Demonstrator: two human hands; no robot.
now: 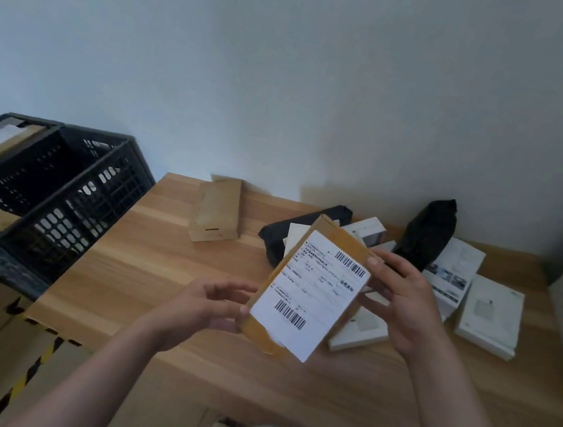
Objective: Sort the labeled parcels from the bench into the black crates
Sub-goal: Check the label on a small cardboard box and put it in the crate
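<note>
Both hands hold a labeled brown parcel up over the wooden bench.

Left hand (214,308) pinches the lower left edge of the brown parcel (311,290) at about 8 o'clock, while the right hand (403,302) grasps its right side at 3 o'clock, so the white label (312,296) with its barcodes faces the camera. Beneath lies the bench (157,266). Beyond the parcel, toward 1 o'clock, sit white boxes (489,316) and black bags (427,231); a plain brown box (216,211) rests near the wall at 11 o'clock. Off the bench's left end, at 9 o'clock, stand the black crates (61,197), the far one holding a labeled parcel (3,138).
</note>
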